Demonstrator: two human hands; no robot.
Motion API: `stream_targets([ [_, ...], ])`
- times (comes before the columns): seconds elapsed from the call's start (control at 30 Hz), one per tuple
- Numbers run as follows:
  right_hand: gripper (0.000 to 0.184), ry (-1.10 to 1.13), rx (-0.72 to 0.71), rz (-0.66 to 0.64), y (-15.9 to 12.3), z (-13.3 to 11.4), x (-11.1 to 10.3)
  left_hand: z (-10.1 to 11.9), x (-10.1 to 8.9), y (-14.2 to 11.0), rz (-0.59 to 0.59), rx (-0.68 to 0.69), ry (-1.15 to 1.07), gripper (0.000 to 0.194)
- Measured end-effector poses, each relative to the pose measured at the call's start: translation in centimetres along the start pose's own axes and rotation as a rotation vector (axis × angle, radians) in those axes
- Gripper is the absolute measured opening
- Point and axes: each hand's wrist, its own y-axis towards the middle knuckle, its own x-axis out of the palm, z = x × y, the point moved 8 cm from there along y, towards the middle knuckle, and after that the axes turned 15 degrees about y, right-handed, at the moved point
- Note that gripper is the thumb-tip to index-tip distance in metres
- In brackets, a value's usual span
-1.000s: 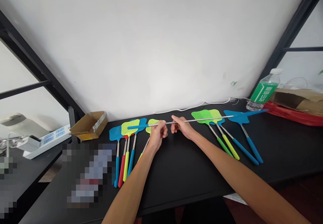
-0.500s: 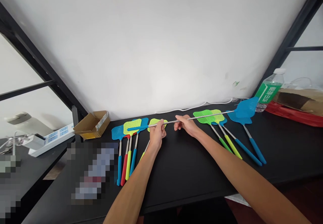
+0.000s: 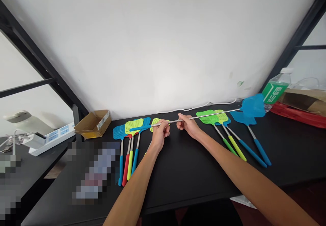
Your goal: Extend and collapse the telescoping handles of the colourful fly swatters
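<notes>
A blue fly swatter [image 3: 252, 106] with a long, extended metal shaft is held across the black table, its blue handle to the left and its paddle to the right. My left hand [image 3: 160, 133] is closed on the shaft just right of the handle. Farther along, my right hand [image 3: 188, 126] pinches the same shaft between thumb and fingers. Left of my left hand lie several swatters, among them a yellow-green one [image 3: 133, 127] and one with a red handle [image 3: 126, 165]. Right of my hands lie a green swatter [image 3: 209, 117] and blue ones with short shafts.
An open cardboard box [image 3: 93, 124] stands at the back left, near a white power strip [image 3: 57, 137]. At the back right are a green-labelled bottle [image 3: 276, 88] and a red bag [image 3: 296, 114]. A white cable runs along the wall.
The held swatter's paddle has turned and shifted slightly right, now showing its broad face. Both hands keep nearly the same places on the shaft.
</notes>
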Motion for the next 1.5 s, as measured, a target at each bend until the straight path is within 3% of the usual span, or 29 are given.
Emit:
stream_targets([
  [0.2, 0.061, -0.110, 0.064, -0.025, -0.3, 0.5, 0.7, -0.5, 0.0, 0.1, 0.013, -0.047, 0.006, 0.030],
  [0.4, 0.052, -0.074, 0.058, -0.008, -0.2, 0.2, 0.4, -0.4, -0.6, 0.0, 0.149, -0.060, 0.006, 0.045],
  [0.6, 0.049, -0.080, 0.024, 0.018, 0.2, -0.5, -0.5, -0.6, -2.0, 0.0, 0.266, -0.072, 0.009, 0.045],
  [1.07, 0.048, -0.076, 0.015, 0.032, 0.5, -0.6, -1.7, 0.3, -3.8, 0.0, 0.356, -0.050, -0.003, 0.051],
  [1.33, 0.048, -0.088, -0.004, 0.005, 0.1, -0.9, -1.0, 0.2, -3.3, -0.2, 0.287, -0.040, 0.009, 0.050],
  [1.5, 0.053, -0.133, 0.016, -0.040, 0.0, -0.6, -0.5, -0.2, -1.7, -0.1, 0.150, -0.078, 0.051, 0.053],
])
